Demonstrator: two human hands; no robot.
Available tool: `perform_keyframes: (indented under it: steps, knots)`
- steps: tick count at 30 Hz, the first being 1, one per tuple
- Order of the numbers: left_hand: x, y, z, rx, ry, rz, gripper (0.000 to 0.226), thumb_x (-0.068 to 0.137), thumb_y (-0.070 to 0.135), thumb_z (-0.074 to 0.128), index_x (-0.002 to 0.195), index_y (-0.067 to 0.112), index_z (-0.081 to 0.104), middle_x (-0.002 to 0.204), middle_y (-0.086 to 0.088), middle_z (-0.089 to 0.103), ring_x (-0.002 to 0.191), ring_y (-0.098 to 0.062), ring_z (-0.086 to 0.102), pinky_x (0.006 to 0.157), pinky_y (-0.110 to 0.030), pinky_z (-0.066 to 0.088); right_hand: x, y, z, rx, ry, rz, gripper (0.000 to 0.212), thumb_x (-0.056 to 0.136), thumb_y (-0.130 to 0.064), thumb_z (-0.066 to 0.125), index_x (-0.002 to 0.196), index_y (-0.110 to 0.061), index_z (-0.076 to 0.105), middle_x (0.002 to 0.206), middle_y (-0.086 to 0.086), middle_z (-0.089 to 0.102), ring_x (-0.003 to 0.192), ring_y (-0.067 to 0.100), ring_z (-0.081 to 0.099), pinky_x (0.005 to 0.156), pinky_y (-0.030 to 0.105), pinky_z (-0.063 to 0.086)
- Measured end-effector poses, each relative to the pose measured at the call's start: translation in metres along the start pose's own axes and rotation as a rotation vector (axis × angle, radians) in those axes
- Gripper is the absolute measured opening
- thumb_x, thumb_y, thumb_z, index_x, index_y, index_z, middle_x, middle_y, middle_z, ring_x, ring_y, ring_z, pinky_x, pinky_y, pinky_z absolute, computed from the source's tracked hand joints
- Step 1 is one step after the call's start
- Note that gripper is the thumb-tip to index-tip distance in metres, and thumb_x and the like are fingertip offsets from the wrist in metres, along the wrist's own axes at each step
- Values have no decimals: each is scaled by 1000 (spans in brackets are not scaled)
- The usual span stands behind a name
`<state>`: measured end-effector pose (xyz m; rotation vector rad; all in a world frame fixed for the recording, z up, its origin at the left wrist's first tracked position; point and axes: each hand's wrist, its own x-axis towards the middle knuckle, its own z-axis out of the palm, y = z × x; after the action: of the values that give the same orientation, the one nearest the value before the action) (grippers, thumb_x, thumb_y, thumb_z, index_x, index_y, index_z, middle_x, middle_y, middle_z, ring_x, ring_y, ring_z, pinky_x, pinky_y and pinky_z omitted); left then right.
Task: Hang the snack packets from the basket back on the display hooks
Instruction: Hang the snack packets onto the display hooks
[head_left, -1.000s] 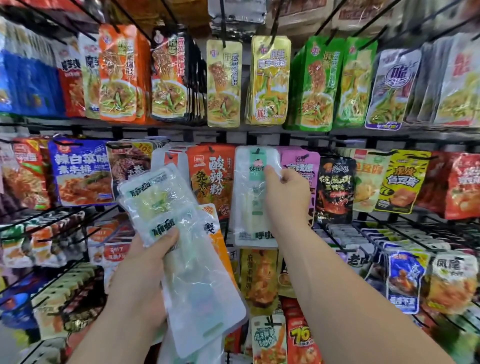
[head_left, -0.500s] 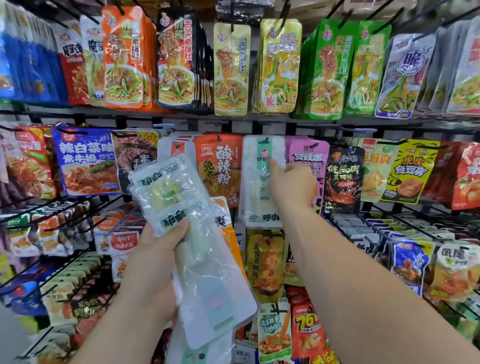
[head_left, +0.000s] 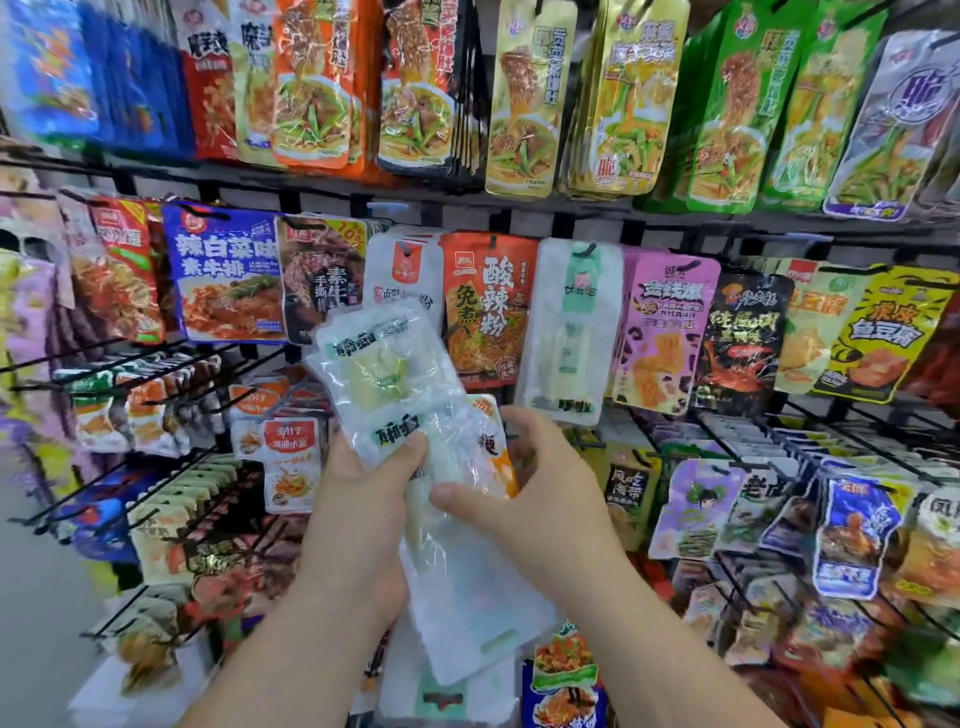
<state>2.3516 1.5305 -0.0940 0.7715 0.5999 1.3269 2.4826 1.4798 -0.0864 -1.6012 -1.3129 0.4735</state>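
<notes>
My left hand (head_left: 363, 499) grips a fanned bunch of clear white-and-green snack packets (head_left: 387, 374) in front of the display. My right hand (head_left: 540, 483) has come to the bunch and pinches one long clear packet (head_left: 467, 587) in it, thumb on its front. A matching clear packet (head_left: 569, 332) with a green label hangs alone on its hook (head_left: 587, 250) in the middle row, between the orange noodle packet (head_left: 488, 306) and the pink packet (head_left: 665, 332). No basket is in view.
Rows of black wire hooks (head_left: 156, 358) loaded with coloured snack packets fill the wall above, left and right. Several bare hook ends stick out at the left and lower right (head_left: 831, 431). Grey floor (head_left: 31, 597) shows at the lower left.
My right hand let go of the clear packet now hanging on the middle-row hook and came down to the bunch in my left hand, taking hold of another packet.
</notes>
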Motion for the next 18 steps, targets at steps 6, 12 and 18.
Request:
perform_keyframes:
  steps: [6, 12, 18]
  knots:
    - [-4, -1, -4, -41, -15, -11, 39, 98, -1, 63, 124, 28, 66, 111, -12, 79, 98, -42, 76, 83, -68, 59, 1, 11, 13, 152, 46, 66, 78, 62, -36, 99, 130, -41, 61, 103, -13, 70, 88, 4, 69, 73, 28, 61]
    - [-5, -2, -6, -30, -24, 1, 45, 95, -3, 65, 130, 25, 63, 112, -12, 79, 95, -38, 77, 72, -58, 63, -1, 21, 20, 349, 74, 35, 50, 79, -24, 90, 117, -46, 65, 95, -13, 75, 85, 5, 73, 71, 28, 62]
    - [-2, -3, -13, 37, -12, 51, 46, 95, -8, 63, 129, 25, 63, 112, -11, 79, 97, -35, 77, 76, -53, 64, -2, 22, 19, 574, 52, 11, 39, 95, -7, 72, 129, -25, 63, 106, 0, 80, 97, 22, 77, 84, 48, 62]
